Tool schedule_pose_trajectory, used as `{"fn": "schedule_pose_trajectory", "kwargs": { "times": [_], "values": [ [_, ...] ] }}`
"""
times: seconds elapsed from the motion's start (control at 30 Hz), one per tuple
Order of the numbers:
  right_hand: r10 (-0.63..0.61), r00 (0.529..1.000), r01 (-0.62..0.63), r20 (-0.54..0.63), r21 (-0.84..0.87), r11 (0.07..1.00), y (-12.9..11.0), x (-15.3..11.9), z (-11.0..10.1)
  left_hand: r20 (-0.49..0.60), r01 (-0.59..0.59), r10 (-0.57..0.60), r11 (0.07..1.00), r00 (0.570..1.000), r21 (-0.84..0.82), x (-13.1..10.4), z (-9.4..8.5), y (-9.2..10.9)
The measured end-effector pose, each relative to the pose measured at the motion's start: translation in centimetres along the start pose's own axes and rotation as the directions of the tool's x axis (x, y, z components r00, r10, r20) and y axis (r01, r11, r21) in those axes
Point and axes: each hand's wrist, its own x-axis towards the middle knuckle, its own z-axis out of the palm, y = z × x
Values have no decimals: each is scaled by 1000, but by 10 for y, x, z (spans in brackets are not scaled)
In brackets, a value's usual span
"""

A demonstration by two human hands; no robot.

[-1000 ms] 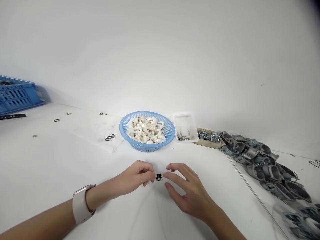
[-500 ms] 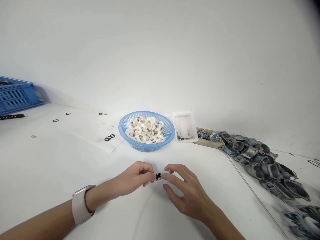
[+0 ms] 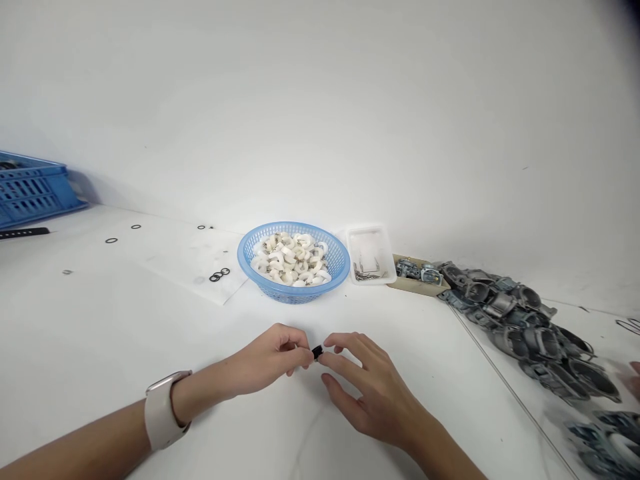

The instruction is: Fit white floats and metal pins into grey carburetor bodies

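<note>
A small black part (image 3: 317, 352), too small to name, sits between my two hands low over the white table. My left hand (image 3: 283, 353) pinches it between thumb and fingers at its left side; a pale watch is on that wrist. My right hand (image 3: 367, 387) has its fingers apart, with the index and middle fingertips close to the part's right side. Whether those fingertips touch it I cannot tell. Just beyond the hands stands a blue mesh basket (image 3: 295, 293) heaped with white ring-shaped pieces (image 3: 290, 259).
A white plastic tray (image 3: 371, 243) holds thin metal pins. Beside it are a cardboard box (image 3: 420, 285) of metal parts and a pile of grey carburetor-like castings (image 3: 520, 327). Several black rings (image 3: 215, 277) lie left. A blue crate (image 3: 35, 190) stands far left. Another person's hand (image 3: 635, 380) shows at right.
The black part has turned in my left fingers, and its shiny metal side shows less. My right fingers have shifted slightly left. Another person's hand has appeared at the right edge.
</note>
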Motion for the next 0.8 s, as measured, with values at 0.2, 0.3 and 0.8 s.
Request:
{"fn": "schedule_pose_trajectory", "kwargs": {
  "times": [0.2, 0.3, 0.8],
  "values": [
    [5, 1000, -6, -16, -18, 1000, 3, 1, -2, -1, -5, 5, 1000, 1000, 2, 0, -1, -1],
    [4, 1000, -4, -15, -4, 1000, 3, 1, -1, 1, -2, 2, 1000, 1000, -3, 0, -1, -1],
    [4, 1000, -4, -18, 3, 1000, 1, 0, 6, 35, 17, -16, 1000, 999, -22, -3, 2, 2]
  ]
}}
